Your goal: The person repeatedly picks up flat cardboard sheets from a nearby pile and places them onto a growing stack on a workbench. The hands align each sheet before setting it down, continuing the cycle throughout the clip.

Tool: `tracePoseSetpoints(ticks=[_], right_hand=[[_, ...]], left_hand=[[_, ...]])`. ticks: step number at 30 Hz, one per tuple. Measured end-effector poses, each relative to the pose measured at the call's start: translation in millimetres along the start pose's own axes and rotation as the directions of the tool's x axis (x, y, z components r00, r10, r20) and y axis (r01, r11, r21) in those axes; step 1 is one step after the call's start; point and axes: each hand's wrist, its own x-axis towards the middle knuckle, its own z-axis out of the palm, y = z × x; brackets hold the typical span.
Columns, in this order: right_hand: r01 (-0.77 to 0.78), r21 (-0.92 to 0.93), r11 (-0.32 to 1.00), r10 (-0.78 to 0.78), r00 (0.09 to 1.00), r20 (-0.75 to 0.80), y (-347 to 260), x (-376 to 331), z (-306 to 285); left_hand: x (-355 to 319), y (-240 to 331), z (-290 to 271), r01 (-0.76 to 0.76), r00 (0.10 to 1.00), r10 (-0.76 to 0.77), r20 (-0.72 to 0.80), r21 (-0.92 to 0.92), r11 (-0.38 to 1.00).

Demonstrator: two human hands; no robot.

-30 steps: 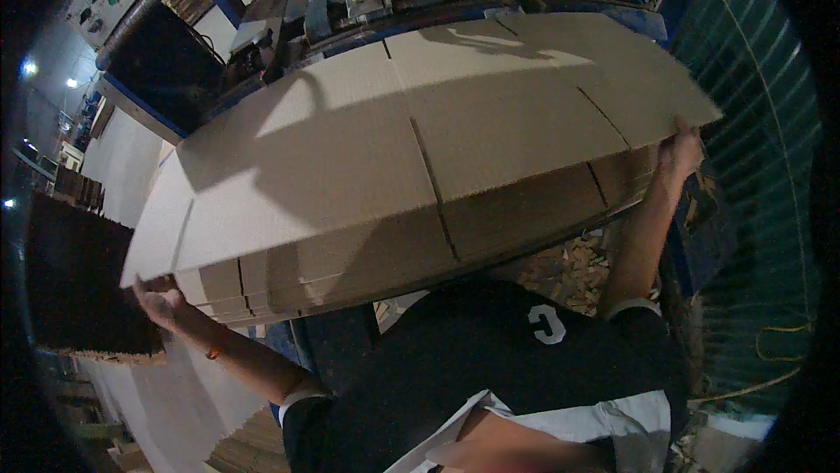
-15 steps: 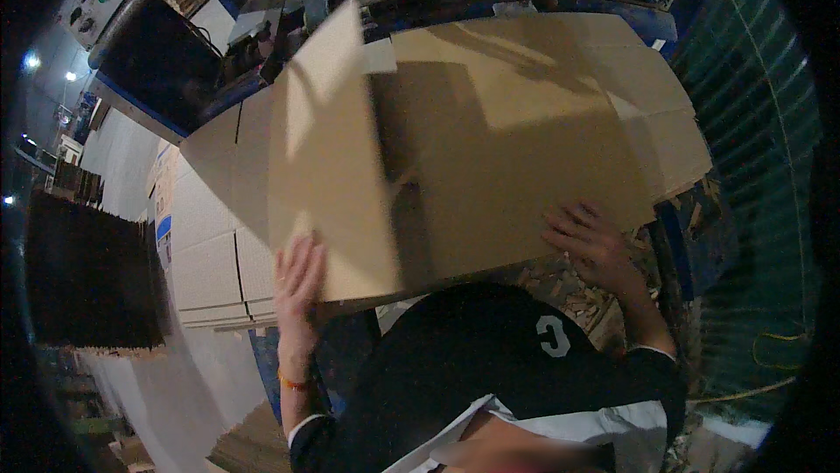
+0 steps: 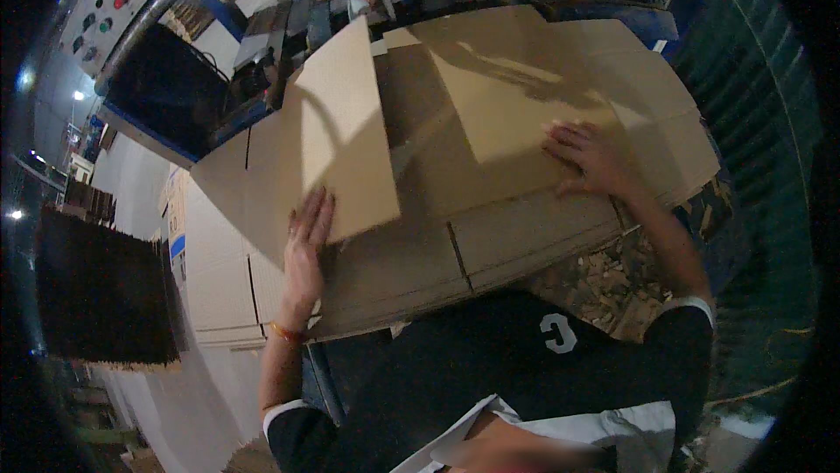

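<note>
A brown cardboard sheet (image 3: pixel 507 127) lies over a larger slotted cardboard blank (image 3: pixel 534 232). The sheet's left panel (image 3: pixel 354 145) looks tilted up, with its edge standing over the rest. On the near left corner of that panel rests my left hand (image 3: pixel 306 241), fingers stretched out and thumb mostly hidden. My right hand (image 3: pixel 588 160) is pressed on the sheet's right part, fingers spread. Both palms face down, and neither hand is closed round anything.
A blue machine (image 3: pixel 604 22) stands along the far side of the cardboard. Its button panel (image 3: pixel 114 0) is at the upper left. Cardboard scraps (image 3: pixel 604 285) fill the space below right. A dark stack (image 3: pixel 105 285) stands at the left, and a green corrugated wall (image 3: pixel 761 167) at the right.
Both hands have moved away from me, pushing the cardboard sheet toward the machine. The slotted blank beneath now shows along the near side.
</note>
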Motion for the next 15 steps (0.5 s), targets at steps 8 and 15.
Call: tracePoseSetpoints(ticks=[8, 15], right_hand=[[-0.171, -0.069, 0.983, 0.181, 0.964, 0.197, 85.0, 99.3, 9.4], [-0.432, -0.204, 0.878, 0.432, 0.901, -0.049, 58.8, 157.9, 31.8]], left_hand=[[108.1, -64.1, 40.1, -0.156, 0.963, 0.146, -0.227, -0.024, 0.988], [159.8, -104.3, 49.6, -0.022, 0.991, 0.065, -0.12, 0.328, 0.944]])
